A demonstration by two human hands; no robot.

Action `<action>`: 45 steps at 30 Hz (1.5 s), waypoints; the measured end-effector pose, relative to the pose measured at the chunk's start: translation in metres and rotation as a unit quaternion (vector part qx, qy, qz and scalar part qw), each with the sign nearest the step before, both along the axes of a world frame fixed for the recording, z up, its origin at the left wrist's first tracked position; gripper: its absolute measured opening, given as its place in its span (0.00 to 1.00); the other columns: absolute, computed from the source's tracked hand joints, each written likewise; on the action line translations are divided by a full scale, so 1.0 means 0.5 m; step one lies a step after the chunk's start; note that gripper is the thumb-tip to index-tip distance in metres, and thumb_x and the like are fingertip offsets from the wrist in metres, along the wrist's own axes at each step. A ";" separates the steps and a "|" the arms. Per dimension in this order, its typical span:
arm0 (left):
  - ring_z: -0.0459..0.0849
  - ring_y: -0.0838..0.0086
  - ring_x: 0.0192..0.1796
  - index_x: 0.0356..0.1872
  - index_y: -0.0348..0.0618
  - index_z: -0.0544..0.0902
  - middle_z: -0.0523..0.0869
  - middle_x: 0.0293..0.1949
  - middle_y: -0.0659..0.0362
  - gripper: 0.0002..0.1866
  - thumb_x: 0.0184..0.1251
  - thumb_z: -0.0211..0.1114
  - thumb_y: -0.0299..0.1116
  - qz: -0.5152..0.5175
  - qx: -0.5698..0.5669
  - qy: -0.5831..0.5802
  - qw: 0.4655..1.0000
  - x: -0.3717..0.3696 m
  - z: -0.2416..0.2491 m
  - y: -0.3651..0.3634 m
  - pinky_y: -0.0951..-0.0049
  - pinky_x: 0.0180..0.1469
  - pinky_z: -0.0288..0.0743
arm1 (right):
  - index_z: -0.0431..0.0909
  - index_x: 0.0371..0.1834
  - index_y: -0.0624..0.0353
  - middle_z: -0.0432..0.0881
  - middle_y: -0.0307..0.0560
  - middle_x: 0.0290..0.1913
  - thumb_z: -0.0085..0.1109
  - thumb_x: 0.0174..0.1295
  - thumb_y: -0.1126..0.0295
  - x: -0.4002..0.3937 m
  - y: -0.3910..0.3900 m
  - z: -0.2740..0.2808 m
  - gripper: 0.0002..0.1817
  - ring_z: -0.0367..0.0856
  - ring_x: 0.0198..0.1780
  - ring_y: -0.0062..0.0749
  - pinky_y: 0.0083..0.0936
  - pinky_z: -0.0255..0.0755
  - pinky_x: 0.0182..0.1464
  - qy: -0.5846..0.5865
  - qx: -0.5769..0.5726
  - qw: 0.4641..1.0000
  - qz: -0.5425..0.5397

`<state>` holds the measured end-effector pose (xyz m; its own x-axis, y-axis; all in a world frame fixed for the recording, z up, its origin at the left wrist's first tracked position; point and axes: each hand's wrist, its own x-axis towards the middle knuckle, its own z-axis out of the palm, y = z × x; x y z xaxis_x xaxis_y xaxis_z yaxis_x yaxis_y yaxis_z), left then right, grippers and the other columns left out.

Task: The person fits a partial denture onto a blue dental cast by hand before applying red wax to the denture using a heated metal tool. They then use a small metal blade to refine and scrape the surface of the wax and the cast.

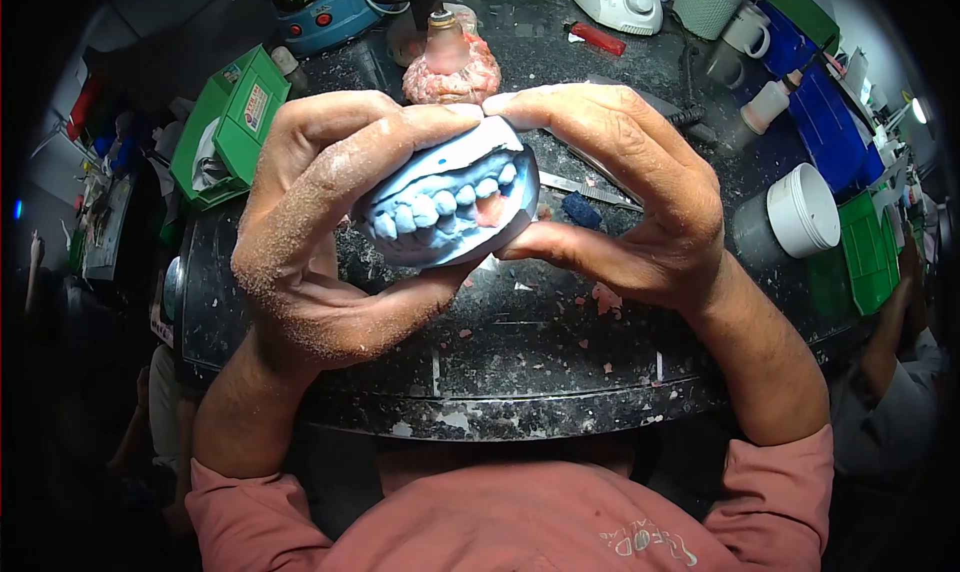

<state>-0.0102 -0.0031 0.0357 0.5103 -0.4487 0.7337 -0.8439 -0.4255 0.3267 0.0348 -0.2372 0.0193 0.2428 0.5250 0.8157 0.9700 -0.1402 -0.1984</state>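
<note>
A pale blue dental model [440, 207], upper and lower jaws closed together, is held up over the bench between both hands. Pink wax [491, 210] shows in a gap in the tooth row on its right side. My left hand [320, 222], dusted with white powder, grips the model's left side, fingers over the top and thumb below. On the other side my right hand [630, 192] pinches it, fingertips at the top edge and thumb at the lower edge. Behind my right hand lie a dark blue piece [582, 210] and a metal blade-like tool [590, 190].
Behind the model stands a burner [447, 47] ringed with pink wax. A green bin [232, 122] sits left; a white tub [803, 212], blue bins [825, 122] and a green tray [868, 252] are right. Pink scraps [606, 298] litter the dark bench. Other people's arms show at both sides.
</note>
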 end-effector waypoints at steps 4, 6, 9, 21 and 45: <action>0.76 0.68 0.53 0.55 0.37 0.80 0.75 0.50 0.52 0.37 0.34 0.81 0.23 0.002 -0.009 0.015 1.000 -0.002 -0.002 0.002 0.69 0.56 0.74 | 0.75 0.57 0.68 0.82 0.55 0.54 0.79 0.41 0.67 0.000 0.001 -0.005 0.37 0.81 0.55 0.45 0.37 0.74 0.58 0.019 0.000 1.000 0.006; 0.76 0.69 0.52 0.55 0.37 0.81 0.75 0.49 0.53 0.37 0.33 0.80 0.22 0.012 -0.005 0.013 1.000 -0.002 -0.003 0.002 0.69 0.55 0.74 | 0.75 0.57 0.67 0.82 0.55 0.54 0.78 0.41 0.68 0.000 0.000 -0.007 0.37 0.81 0.55 0.45 0.37 0.74 0.58 0.025 -0.001 1.000 0.005; 0.76 0.69 0.52 0.55 0.37 0.81 0.75 0.48 0.53 0.37 0.33 0.80 0.22 0.012 -0.008 0.009 1.000 -0.003 -0.003 0.000 0.70 0.55 0.74 | 0.76 0.57 0.67 0.82 0.55 0.54 0.78 0.41 0.68 0.000 0.001 -0.008 0.36 0.81 0.55 0.45 0.37 0.74 0.58 0.025 0.000 1.000 0.004; 0.77 0.71 0.46 0.54 0.37 0.82 0.76 0.45 0.55 0.34 0.35 0.78 0.20 0.054 0.030 -0.031 0.998 -0.009 0.004 -0.006 0.72 0.50 0.75 | 0.77 0.58 0.66 0.82 0.54 0.54 0.77 0.44 0.69 0.003 0.001 -0.017 0.34 0.81 0.55 0.43 0.34 0.74 0.58 0.055 -0.002 0.998 -0.001; 0.78 0.71 0.46 0.53 0.36 0.83 0.76 0.45 0.56 0.33 0.37 0.81 0.24 0.085 0.066 -0.033 0.994 -0.019 0.005 -0.016 0.73 0.49 0.76 | 0.77 0.60 0.62 0.82 0.50 0.56 0.75 0.47 0.69 0.011 0.004 -0.037 0.34 0.80 0.56 0.41 0.33 0.74 0.58 0.043 -0.011 0.999 -0.007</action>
<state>-0.0196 -0.0110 0.0382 0.5400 -0.4541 0.7086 -0.7737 -0.5993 0.2055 0.0404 -0.2353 0.0010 0.3187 0.5391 0.7796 0.9475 -0.1597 -0.2769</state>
